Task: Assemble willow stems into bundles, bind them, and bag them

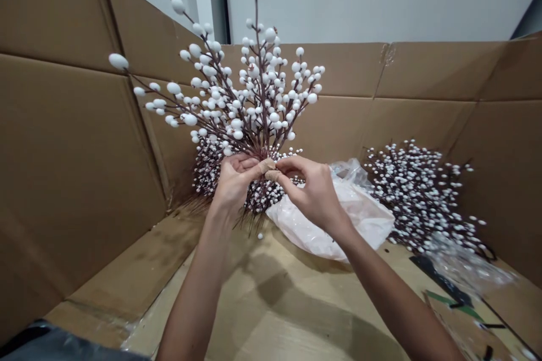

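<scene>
A white berry spray [258, 84] with thin dark reddish-brown stems is held up in the middle of the view, its stems narrowing down to a tight pinch between the two hands, above a denser bunch of berry stems [258, 197] whose bare ends splay out low down near the box floor. The left hand [237, 180] is mostly closed, fingers curled around the stems from the left, thumb reaching across toward the other hand. The right hand [309, 186] is half closed, pinching at the same spot with thumb and forefinger, so the two thumbs [267, 167] nearly meet or touch at the stems; a pale tan patch there might be tape or just the thumb tips, can't tell. A pinch this low, close to where the stems gather, looks like the steady way to handle it, with light pressure since the berries seem easy to knock off. One loose white berry [259, 236] sits on the cardboard just below. Right behind the right hand is a crumpled white plastic bag [334, 220], and beyond that a large pile of berry sprays [423, 197] lies against the wall of the open cardboard box [76, 124]. Clear plastic wrap [466, 262] lies at the pile's near edge, beside a black strip [440, 279].
</scene>
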Available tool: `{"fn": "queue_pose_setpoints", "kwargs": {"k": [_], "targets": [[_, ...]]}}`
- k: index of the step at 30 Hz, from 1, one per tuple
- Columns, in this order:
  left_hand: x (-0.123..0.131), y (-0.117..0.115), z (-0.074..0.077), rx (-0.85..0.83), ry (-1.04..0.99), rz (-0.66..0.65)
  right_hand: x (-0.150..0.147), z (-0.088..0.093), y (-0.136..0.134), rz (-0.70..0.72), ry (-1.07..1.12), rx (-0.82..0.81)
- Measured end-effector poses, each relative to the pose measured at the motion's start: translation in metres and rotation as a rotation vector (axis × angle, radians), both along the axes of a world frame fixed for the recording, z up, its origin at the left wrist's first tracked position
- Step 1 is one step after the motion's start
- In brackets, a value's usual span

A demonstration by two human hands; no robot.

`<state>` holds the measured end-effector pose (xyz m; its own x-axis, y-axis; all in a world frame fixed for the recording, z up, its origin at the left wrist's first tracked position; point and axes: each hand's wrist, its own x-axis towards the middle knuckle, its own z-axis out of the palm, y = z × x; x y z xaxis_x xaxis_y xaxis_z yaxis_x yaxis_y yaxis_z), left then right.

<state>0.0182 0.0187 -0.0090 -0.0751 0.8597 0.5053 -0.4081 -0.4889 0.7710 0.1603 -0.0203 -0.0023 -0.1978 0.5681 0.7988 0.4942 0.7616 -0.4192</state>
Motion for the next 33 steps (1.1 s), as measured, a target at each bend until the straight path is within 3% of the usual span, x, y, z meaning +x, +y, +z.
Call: {"fn": "queue_pose_setpoints", "kwargs": {"k": [7, 17, 33], "targets": [[0.005, 0.0, 0.0, 0.019, -0.078, 0.025, -0.013, -0.014, 0.001, -0.106, 0.035, 0.258], [0.008, 0.004, -0.003, 0.026, -0.061, 0.017, -0.025, -0.025, 0.004, -0.279, -0.113, 0.374], [0.023, 0.004, -0.005, -0.09, -0.101, -0.044, -0.016, -0.027, 0.001, -0.425, -0.407, 0.462]]}}
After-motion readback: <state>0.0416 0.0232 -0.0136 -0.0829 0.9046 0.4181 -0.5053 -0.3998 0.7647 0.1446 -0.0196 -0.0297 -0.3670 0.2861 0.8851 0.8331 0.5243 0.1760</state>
